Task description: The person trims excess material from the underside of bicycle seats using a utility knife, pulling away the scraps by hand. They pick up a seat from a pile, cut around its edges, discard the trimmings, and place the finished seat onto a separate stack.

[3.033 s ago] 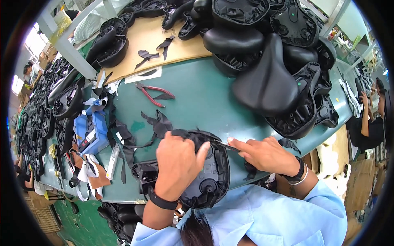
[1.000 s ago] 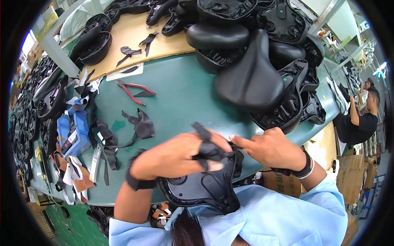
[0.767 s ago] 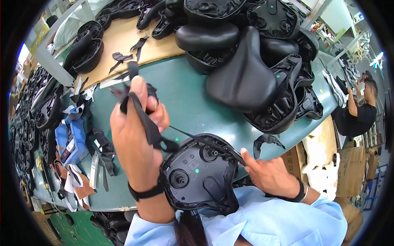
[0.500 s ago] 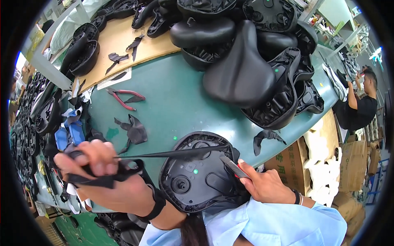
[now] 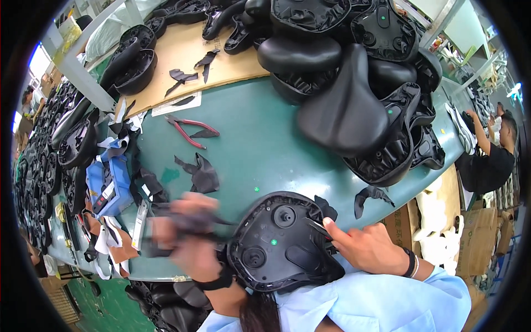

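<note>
A black bicycle saddle [image 5: 282, 252] lies underside up against my front at the table's near edge, its ribbed plastic base showing. My right hand [image 5: 373, 250] is closed round a utility knife [image 5: 319, 228] with red on its handle. The blade lies over the saddle's right rim, beside a loose dark flap [image 5: 326, 208]. Left of the saddle, my left hand [image 5: 191, 243] is smeared by motion. Dark strips of black cover material [image 5: 188, 222] bunch in its closed fingers, and a thin end points toward the saddle.
Red-handled pliers [image 5: 192, 133] and black scraps [image 5: 202, 174] lie on the green table [image 5: 249, 133]. Finished-looking saddles [image 5: 345, 105] pile up at the far right. A blue bin [image 5: 113, 185] stands at the left among offcuts. Another person [image 5: 492, 155] works at far right.
The black strip, stretched taut from the saddle's far rim to my left hand, no longer spans the saddle. My left hand has moved right, closer to the saddle. The knife stays at the right rim.
</note>
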